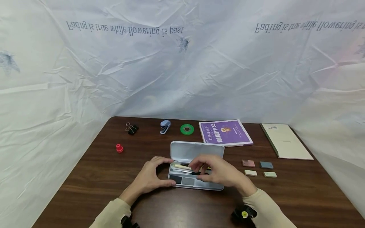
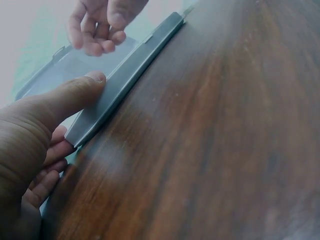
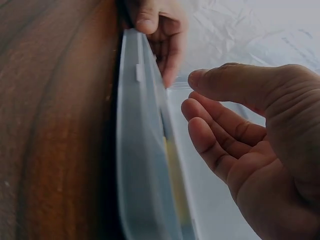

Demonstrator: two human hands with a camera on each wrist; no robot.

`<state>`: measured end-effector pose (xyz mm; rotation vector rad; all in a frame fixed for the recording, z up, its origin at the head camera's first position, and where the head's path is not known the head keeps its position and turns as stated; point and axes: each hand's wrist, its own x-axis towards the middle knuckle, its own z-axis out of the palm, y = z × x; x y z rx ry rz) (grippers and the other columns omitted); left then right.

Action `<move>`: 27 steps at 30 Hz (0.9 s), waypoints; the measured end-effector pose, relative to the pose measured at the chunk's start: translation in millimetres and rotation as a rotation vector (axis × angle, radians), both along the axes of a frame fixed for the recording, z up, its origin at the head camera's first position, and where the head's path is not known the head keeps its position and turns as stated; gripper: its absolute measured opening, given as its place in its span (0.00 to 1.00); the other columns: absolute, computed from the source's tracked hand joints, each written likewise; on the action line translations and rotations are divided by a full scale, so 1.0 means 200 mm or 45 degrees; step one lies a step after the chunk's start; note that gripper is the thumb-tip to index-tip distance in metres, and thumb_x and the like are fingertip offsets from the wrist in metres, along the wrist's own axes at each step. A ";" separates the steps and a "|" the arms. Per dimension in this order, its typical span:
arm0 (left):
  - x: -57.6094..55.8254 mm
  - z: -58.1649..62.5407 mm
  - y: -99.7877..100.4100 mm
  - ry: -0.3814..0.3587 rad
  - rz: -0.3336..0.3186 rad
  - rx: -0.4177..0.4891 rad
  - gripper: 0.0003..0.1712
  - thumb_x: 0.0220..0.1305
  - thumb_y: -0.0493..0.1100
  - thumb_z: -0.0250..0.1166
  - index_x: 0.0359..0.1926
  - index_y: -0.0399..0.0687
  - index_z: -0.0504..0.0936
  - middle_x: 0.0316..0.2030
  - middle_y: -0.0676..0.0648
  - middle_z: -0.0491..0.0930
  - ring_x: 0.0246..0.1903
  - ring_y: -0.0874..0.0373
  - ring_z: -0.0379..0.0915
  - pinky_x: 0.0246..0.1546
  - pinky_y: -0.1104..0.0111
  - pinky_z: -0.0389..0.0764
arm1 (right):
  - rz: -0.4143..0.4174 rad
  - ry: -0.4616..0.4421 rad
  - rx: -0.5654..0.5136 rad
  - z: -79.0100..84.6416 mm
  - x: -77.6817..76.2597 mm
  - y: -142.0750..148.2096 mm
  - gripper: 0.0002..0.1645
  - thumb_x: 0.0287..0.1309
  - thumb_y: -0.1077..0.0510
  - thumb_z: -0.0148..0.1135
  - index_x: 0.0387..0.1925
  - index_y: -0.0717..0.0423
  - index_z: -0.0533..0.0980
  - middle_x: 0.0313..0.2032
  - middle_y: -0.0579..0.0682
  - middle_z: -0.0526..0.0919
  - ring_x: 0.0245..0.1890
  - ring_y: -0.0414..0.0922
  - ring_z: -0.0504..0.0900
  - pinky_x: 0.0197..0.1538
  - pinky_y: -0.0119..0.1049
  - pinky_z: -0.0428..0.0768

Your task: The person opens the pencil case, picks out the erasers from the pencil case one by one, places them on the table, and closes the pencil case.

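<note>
A pale grey pencil case point(image 1: 199, 183) lies on the table with its lid point(image 1: 196, 151) raised at the back. My left hand point(image 1: 152, 175) grips its left end, thumb at the front corner and fingers at the far side. Inside are a cream-coloured pen point(image 1: 181, 166), a clear pen point(image 1: 181, 171), a dark block point(image 1: 175, 179) and a grey block point(image 1: 188, 181). Over the right half of the case hovers my right hand point(image 1: 215, 171), its fingers loosely bent. In the right wrist view no object shows between its thumb and fingers point(image 3: 227, 125). It hides part of the contents.
Right of the case lie several small blocks, a pink one point(image 1: 248, 163) and a blue one point(image 1: 266, 165) among them. Behind are a purple book point(image 1: 228, 131), a pale notebook point(image 1: 285, 141), green tape point(image 1: 187, 129), a stapler point(image 1: 165, 126), a binder clip point(image 1: 131, 129) and a red piece point(image 1: 119, 148).
</note>
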<state>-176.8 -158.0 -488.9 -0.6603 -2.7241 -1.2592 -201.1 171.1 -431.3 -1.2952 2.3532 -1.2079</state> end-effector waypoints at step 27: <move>0.00 0.00 0.00 -0.021 -0.006 -0.001 0.44 0.50 0.68 0.89 0.67 0.66 0.87 0.65 0.58 0.83 0.70 0.54 0.76 0.72 0.45 0.77 | -0.039 0.121 0.281 -0.08 0.03 -0.08 0.17 0.72 0.60 0.77 0.57 0.42 0.88 0.49 0.40 0.83 0.44 0.35 0.80 0.49 0.33 0.83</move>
